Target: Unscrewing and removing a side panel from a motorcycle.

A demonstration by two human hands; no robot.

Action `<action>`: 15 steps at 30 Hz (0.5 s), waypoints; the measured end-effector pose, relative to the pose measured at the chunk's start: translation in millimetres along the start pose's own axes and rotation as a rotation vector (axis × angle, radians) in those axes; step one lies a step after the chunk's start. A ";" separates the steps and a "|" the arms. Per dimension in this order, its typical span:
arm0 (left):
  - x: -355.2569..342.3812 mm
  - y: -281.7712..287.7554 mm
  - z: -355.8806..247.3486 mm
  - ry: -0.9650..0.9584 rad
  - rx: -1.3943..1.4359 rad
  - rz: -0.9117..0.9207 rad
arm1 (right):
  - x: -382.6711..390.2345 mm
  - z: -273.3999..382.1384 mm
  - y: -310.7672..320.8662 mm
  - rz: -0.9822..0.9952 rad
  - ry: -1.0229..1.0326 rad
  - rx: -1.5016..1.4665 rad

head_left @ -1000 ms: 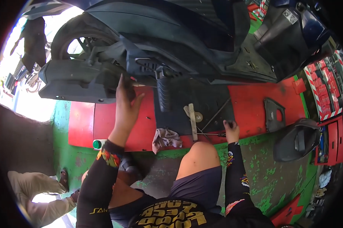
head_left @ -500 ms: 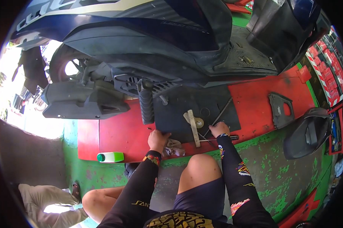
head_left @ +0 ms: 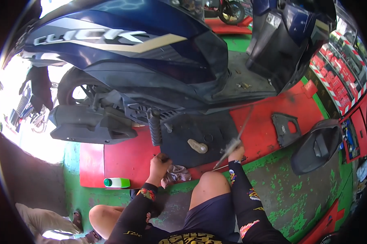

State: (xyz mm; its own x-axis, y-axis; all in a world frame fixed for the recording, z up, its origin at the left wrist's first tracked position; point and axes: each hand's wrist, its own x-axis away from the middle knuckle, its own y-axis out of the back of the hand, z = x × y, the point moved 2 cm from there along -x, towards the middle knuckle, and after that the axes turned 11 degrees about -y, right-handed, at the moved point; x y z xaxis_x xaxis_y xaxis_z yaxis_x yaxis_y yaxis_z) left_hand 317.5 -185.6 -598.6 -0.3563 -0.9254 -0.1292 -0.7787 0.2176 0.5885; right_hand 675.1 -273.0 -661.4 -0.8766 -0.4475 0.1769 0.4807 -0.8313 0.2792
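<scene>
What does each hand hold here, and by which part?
Right hand: long metal tool, gripped near its lower end. Left hand: rests by the rag; a hold cannot be told.

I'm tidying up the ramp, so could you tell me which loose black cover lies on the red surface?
The flat black bracket cover with a hole; the bulkier dark cover sits off the ramp's edge.

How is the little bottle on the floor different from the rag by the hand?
The bottle is pale green with a dark green cap; the rag is dull pinkish grey. The bottle is smooth and lies on its side; the rag is crumpled in a heap. The bottle lies apart from the left hand; the rag sits right beside it. Both rest at the red platform's front edge.
</scene>
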 end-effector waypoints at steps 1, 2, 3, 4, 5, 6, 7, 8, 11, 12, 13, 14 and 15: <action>-5.9 9.1 -11.0 0.010 0.078 0.000 | -2.9 1.1 7.6 0.040 0.097 -0.031; -9.9 18.9 -21.1 0.023 0.154 0.000 | -5.2 0.1 18.1 -0.070 0.098 0.021; -14.9 29.5 -30.9 0.028 0.239 -0.002 | -7.4 0.2 27.1 -0.181 0.097 0.067; -19.6 40.2 -40.4 0.025 0.231 -0.022 | -9.0 0.7 35.6 -0.234 0.106 -0.023; -21.1 48.0 -49.4 0.025 0.240 -0.010 | -9.3 -0.2 46.3 -0.282 0.110 -0.107; -21.6 55.1 -57.4 0.027 0.250 0.003 | -9.5 0.7 57.9 -0.382 0.210 -0.088; -23.5 61.5 -65.0 0.028 0.261 0.018 | -14.1 -2.4 72.7 -0.374 0.074 -0.040; -23.7 66.9 -71.8 0.020 0.290 0.039 | -17.4 -6.7 92.1 -0.374 -0.024 0.005; -25.8 82.2 -87.9 0.001 0.276 0.015 | -38.6 -20.2 125.7 -0.498 -0.091 0.132; -25.3 85.5 -92.5 -0.015 0.275 0.020 | -44.0 -24.3 138.2 -0.563 0.023 0.261; -25.9 87.0 -97.6 -0.029 0.282 0.037 | -45.3 -30.7 149.9 -0.636 0.085 0.394; -26.6 90.0 -101.7 -0.055 0.258 0.047 | -47.4 -36.7 161.3 -0.614 0.116 0.423; -24.4 93.4 -105.4 -0.095 0.260 0.068 | -49.9 -40.9 176.0 -0.624 0.074 0.459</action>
State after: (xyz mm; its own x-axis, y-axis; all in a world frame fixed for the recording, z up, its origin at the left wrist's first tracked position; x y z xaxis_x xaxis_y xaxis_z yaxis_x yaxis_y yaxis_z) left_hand 308.0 -175.4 -456.4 -0.4493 -0.8755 -0.1781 -0.8535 0.3617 0.3752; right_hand 802.5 -410.4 -659.6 -0.9794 0.0246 -0.2002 -0.1556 -0.7239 0.6721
